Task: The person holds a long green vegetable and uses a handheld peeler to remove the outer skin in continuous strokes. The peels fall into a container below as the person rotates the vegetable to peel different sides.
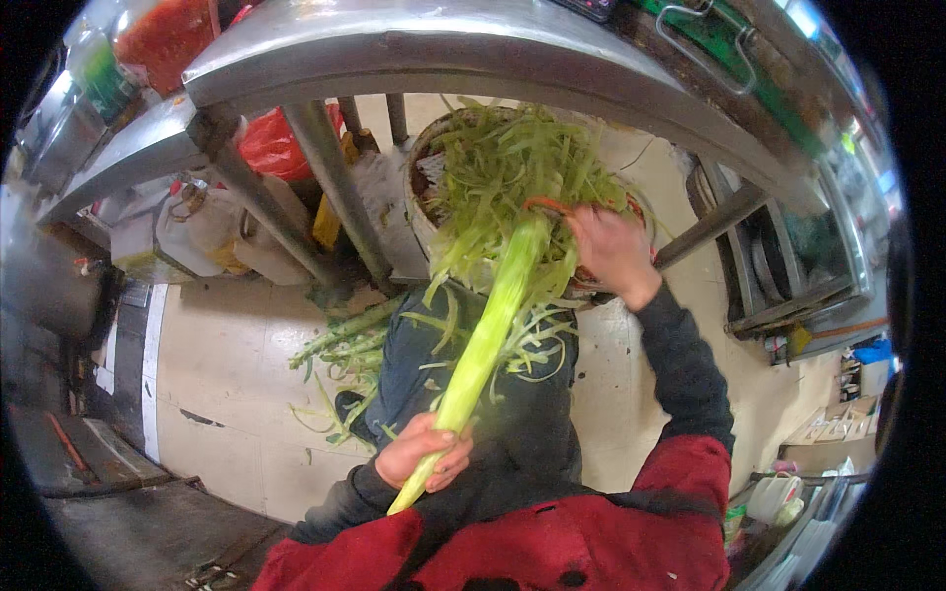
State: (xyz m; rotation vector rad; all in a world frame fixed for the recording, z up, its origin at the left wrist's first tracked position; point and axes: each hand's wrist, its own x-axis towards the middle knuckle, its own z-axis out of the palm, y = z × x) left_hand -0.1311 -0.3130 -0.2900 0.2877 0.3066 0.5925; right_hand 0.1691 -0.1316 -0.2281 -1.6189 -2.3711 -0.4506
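Left hand (426,455) wraps the lower end of a long pale-green stalk (485,347); right hand (611,248) grips an orange tool (548,205) near its upper end. Stalk slants over lap (527,419) to heaped peelings (522,148). Probably firm, slick, snappable; low hold looks surest.

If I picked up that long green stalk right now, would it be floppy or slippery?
The stalk is probably stiff, not floppy: it runs straight well beyond the left hand, which grips it near its lower end. It could be slippery, since its surface looks smooth and shiny. Laid down, it might roll, as its sides look rounded.
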